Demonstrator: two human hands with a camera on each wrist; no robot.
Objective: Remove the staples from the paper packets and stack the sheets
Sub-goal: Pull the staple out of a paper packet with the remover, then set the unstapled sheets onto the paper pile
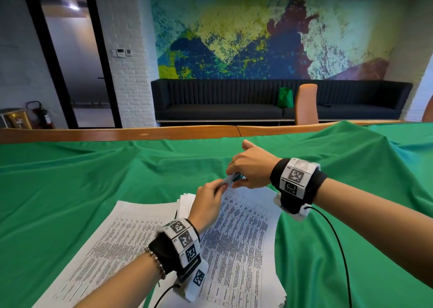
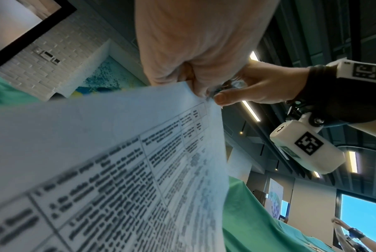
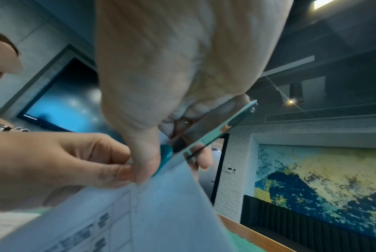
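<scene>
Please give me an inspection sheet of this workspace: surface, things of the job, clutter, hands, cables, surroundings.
Surface: wrinkled green cloth over a wooden table.
Job's things: printed white paper packet, one corner lifted; teal staple remover at that corner; loose printed sheets lying to the left.
Clutter: nothing seen.
Hands: left hand pinches the lifted corner; right hand grips the remover.
Cables: black cable from the right wrist unit; another from the left.
Surroundings: dark sofa, colourful mural, orange chair back, black-framed glass door.
</scene>
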